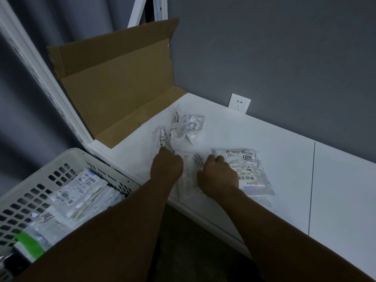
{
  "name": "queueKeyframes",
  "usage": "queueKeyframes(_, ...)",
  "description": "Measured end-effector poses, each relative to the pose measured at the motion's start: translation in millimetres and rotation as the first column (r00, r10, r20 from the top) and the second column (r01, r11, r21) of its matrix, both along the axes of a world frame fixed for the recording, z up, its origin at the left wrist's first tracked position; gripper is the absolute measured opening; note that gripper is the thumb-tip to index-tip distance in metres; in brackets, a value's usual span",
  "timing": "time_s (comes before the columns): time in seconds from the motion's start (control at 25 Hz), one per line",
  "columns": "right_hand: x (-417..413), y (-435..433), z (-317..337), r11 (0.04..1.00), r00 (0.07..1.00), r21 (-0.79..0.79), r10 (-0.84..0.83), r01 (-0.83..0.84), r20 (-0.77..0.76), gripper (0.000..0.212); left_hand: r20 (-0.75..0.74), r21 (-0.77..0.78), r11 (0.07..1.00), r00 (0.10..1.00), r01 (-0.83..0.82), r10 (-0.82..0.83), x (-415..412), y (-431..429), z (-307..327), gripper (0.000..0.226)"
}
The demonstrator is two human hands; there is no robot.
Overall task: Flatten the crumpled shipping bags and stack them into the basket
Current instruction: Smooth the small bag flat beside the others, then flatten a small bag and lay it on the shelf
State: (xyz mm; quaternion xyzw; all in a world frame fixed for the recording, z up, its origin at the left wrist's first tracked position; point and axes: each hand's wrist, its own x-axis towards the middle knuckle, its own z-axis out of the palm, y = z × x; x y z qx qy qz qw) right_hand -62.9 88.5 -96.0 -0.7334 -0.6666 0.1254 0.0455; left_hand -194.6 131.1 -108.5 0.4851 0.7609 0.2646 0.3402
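At the lower left, nearest the camera, a white perforated basket (pixel 30 190) holds a stack of flattened bags (pixel 77 192) with printed labels; its near end runs out of the picture, and something green lies there that is hard to make out. Both forearms reach over a dark strip of floor (pixel 193 251) between basket and bench. The bench (pixel 284 143) is white, its front edge running just beneath the wrists, and a thin dark seam (pixel 312 180) crosses it to the right, with bare surface on both sides of it. The left hand (pixel 165 166) is fisted, fingers curled round the left side of a crumpled bag (pixel 190 180) of clear plastic lying at the bench's front edge. The right hand (pixel 217 176), fingers also curled, grips that bag's right side; both sets of fingertips are hidden. Partly under the right hand lies a flat bag (pixel 249 169) whose label reads 3021. Beyond the hands, near them, sits a loose pile of crumpled bags (pixel 187 125), their print too small to read. Behind and left stands an opened cardboard box (pixel 118 82), leaning on a white upright frame (pixel 40 68) and closing off the bench's far-left corner. A wall socket (pixel 239 103) sits on the grey wall (pixel 284 58).
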Motion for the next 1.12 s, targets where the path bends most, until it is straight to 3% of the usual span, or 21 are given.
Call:
queueKeyframes(0.08, -13, 2, -5, 0.99, 0.991, 0.094, 0.096, -0.106, 0.097, 0.038, -0.047, 0.061, 0.997, 0.998, -0.037, 0.04, -6, 2, 3, 0.039)
queueKeyframes(0.16, -22, 11, -17, 0.964, 0.971, 0.128, 0.223, -0.233, 0.084, 0.044, -0.034, 0.128, 0.989, 0.997, -0.07, 0.075, -9, 3, 6, 0.031)
queueKeyframes(0.24, -28, 22, -33, 0.95, 0.952, 0.066, 0.303, -0.305, 0.039, 0.059, -0.007, 0.179, 0.979, 0.995, -0.095, 0.097, -11, 7, 7, 0.027)
queueKeyframes(0.44, -28, 32, -71, 0.927, 0.922, -0.052, 0.374, -0.371, 0.1, 0.078, -0.036, 0.289, 0.948, 0.988, -0.132, 0.148, -19, 17, 0, 0.028)
queueKeyframes(0.64, -28, 28, -89, 0.934, 0.93, -0.004, 0.356, -0.357, 0.092, 0.084, -0.174, 0.169, 0.969, 0.963, -0.178, 0.207, -28, 26, -13, 0.044)
queueKeyframes(0.84, -31, 26, -92, 0.93, 0.929, 0.054, 0.356, -0.363, 0.106, 0.086, -0.169, -0.009, 0.984, 0.97, -0.179, 0.175, -31, 33, -31, 0.058)
queueKeyframes(0.96, -28, 29, -97, 0.927, 0.926, 0.077, 0.357, -0.368, 0.12, 0.091, -0.096, -0.031, 0.98, 0.976, -0.198, 0.194, -36, 36, -35, 0.052)
queueKeyframes(1.12, -26, 32, -96, 0.93, 0.934, 0.107, 0.338, -0.35, 0.12, 0.095, 0.068, 0.051, 0.957, 0.957, -0.286, 0.282, -43, 31, -21, 0.041)
